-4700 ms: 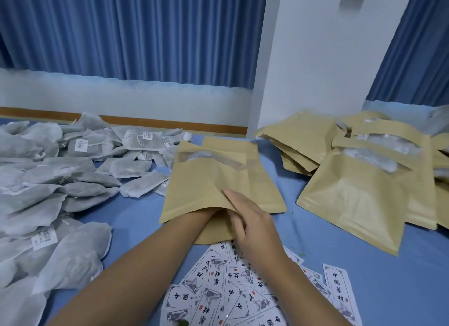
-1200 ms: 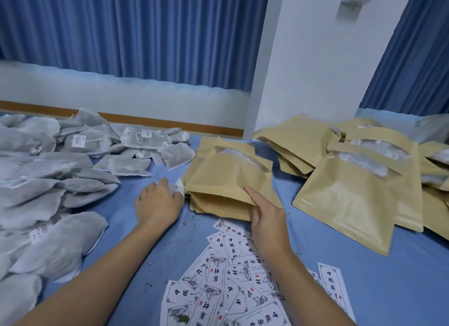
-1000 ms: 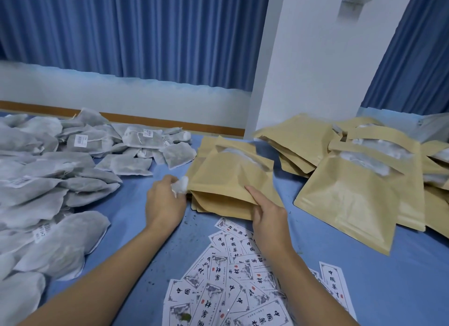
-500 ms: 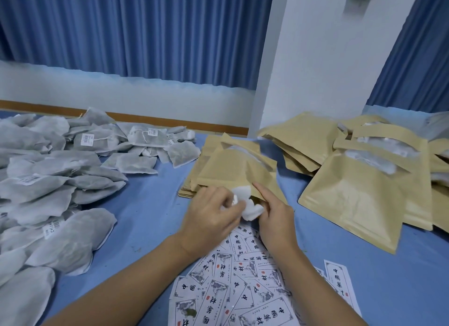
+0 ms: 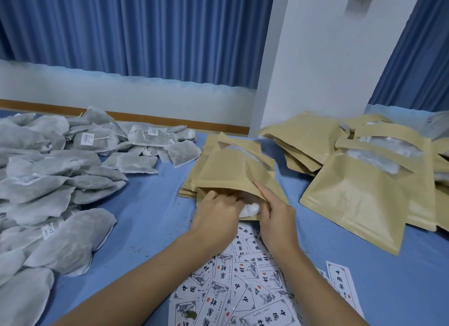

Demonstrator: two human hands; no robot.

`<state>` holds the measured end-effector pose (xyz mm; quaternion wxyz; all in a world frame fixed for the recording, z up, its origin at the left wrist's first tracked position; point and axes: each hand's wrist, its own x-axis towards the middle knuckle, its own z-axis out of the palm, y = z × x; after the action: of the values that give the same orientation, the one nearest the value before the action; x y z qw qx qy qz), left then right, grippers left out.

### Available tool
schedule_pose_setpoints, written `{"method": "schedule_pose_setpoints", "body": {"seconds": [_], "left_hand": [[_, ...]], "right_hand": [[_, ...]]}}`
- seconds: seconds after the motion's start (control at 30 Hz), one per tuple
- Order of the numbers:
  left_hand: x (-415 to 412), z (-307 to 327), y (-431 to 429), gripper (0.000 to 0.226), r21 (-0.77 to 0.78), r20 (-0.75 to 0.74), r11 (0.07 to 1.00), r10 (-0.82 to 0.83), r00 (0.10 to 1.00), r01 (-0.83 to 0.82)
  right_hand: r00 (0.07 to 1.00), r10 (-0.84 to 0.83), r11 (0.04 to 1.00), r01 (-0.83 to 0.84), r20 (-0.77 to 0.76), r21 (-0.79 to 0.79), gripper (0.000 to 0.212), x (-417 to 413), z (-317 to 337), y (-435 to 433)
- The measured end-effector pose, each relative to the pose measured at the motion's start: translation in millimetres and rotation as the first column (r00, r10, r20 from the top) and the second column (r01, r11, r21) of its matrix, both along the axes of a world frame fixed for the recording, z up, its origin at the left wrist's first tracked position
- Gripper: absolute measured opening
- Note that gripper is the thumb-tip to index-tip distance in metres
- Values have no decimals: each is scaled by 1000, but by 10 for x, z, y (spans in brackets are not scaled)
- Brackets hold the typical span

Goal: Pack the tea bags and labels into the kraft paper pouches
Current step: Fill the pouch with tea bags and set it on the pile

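A kraft paper pouch lies on top of a flat stack of pouches, its mouth facing me. My right hand holds the mouth's upper edge, forefinger stretched along the paper. My left hand grips a small white tea bag at the mouth, partly inside the pouch. Printed labels lie fanned out on the blue table just below my hands. Grey tea bags are heaped at the left.
Several kraft pouches with clear windows lie piled at the right, some bulging. A white pillar stands behind the pouches, with blue curtains at the back. Bare blue table shows between the tea bags and my hands.
My left hand picked up a small white tea bag left of the pouch stack and carried it right to the pouch mouth. My right hand kept hold of the pouch edge.
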<state>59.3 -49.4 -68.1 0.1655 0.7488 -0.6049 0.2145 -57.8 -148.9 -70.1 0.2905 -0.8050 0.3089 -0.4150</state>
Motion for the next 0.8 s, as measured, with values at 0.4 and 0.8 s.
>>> {"method": "schedule_pose_setpoints", "body": {"seconds": [0.4,0.8], "left_hand": [[258,243,-815,28,398,-423,916,140,895,45],[152,139,-714,24,332,-429,933,20,903,137]], "right_hand": [[998,39,999,-38,50,-21,61,-2,-28,40],[1000,8,1000,-8,3,0,60,-20,-16,-3]]}}
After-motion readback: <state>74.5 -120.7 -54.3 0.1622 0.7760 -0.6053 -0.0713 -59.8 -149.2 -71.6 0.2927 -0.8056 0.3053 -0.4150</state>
